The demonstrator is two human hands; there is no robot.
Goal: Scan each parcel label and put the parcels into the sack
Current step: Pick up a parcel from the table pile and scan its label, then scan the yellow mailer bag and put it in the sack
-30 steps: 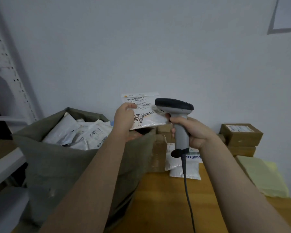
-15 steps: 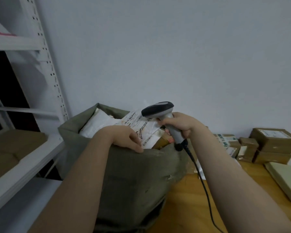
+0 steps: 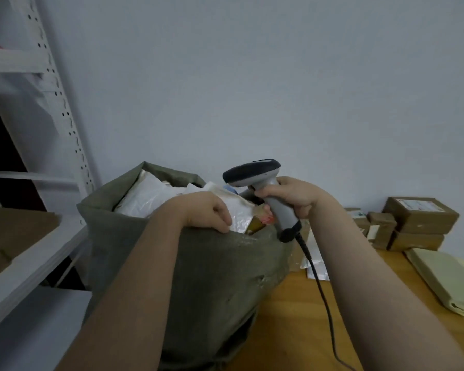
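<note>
The parcel is being pushed deeper into the sack by the left hand, whose grasp cannot be told. The scanner is still being gripped by the right hand.

Plain pale wall, white perforated shelving left, wooden table.

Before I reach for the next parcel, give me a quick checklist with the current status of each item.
1. Scanner held in right hand: ok, gripped by the handle.
2. Left hand free: cannot tell; its fingers curl at the sack rim over a white parcel.
3. Room in sack: not ok; parcels are piled up to the rim.
4. Parcels left to scan: ok; brown boxes sit on the table.
5. Scanner cable unsnagged: ok; it trails between sack and right arm.
</note>
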